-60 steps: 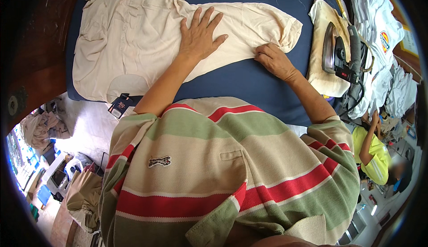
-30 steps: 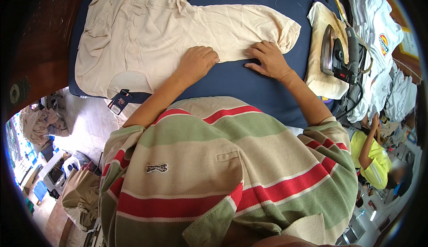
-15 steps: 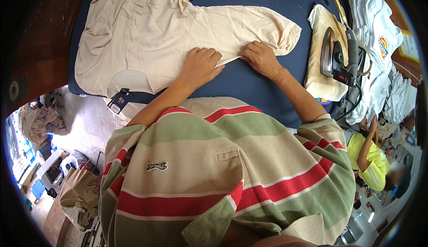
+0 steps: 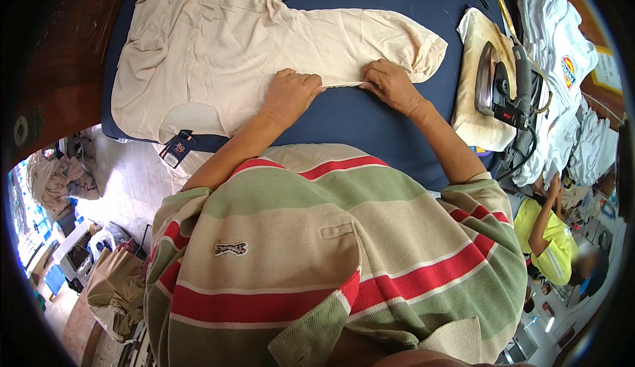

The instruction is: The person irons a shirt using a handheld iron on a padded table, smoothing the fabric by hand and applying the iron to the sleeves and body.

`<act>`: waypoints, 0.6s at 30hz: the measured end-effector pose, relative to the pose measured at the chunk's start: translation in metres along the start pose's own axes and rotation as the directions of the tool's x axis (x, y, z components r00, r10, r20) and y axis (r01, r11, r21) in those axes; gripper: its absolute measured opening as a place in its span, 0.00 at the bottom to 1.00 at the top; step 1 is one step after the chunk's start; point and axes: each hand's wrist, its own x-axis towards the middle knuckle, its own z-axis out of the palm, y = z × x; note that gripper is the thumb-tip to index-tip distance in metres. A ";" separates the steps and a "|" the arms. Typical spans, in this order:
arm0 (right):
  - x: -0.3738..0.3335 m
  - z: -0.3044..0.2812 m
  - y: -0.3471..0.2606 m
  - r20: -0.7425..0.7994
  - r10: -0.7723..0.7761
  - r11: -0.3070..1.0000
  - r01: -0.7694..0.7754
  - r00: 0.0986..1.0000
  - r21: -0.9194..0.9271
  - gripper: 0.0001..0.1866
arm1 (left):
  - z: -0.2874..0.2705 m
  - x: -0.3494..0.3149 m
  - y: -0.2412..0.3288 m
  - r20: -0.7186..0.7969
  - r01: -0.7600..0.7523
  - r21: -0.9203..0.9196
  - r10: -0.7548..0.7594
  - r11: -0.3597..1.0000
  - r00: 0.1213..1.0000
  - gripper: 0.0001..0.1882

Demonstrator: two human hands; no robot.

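A cream button-front shirt [image 4: 198, 56] lies spread on a dark blue padded table [image 4: 344, 122], its collar toward the near left and one sleeve stretching right. My left hand [image 4: 293, 94] pinches the near edge of that sleeve, close to the shoulder. Farther along the same edge, my right hand [image 4: 390, 86] grips the fabric near the cuff end. Between both hands the edge runs nearly straight. A dark hang tag [image 4: 178, 148] lies beside the collar. Fingertips of both hands are partly hidden by the knuckles.
An iron [image 4: 506, 82] rests on a scorched cream pad [image 4: 471, 43] at the right. Beyond it hang or lie several white garments [image 4: 555, 56]. A person in a yellow top [image 4: 546, 234] is at the lower right. Brown cloth [image 4: 116, 287] is heaped at the lower left.
My left hand has shifted slightly left, its fingers closing on the sleeve's edge. My right hand has moved a little to the right. The edge between them looks straighter.
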 end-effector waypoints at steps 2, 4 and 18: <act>-0.003 0.001 0.001 -0.006 -0.045 0.999 0.045 0.999 -0.017 0.10 | -0.002 -0.002 0.002 -0.015 -0.034 0.007 0.035 0.999 0.999 0.09; -0.005 -0.002 -0.001 -0.007 -0.084 0.996 0.084 0.996 -0.005 0.09 | -0.004 -0.006 0.002 -0.061 -0.094 0.003 0.094 0.996 0.994 0.08; 0.045 0.020 0.045 -0.366 0.341 0.857 -0.446 0.866 -0.257 0.21 | 0.012 0.019 -0.020 -0.134 0.265 0.287 -0.236 0.920 0.962 0.27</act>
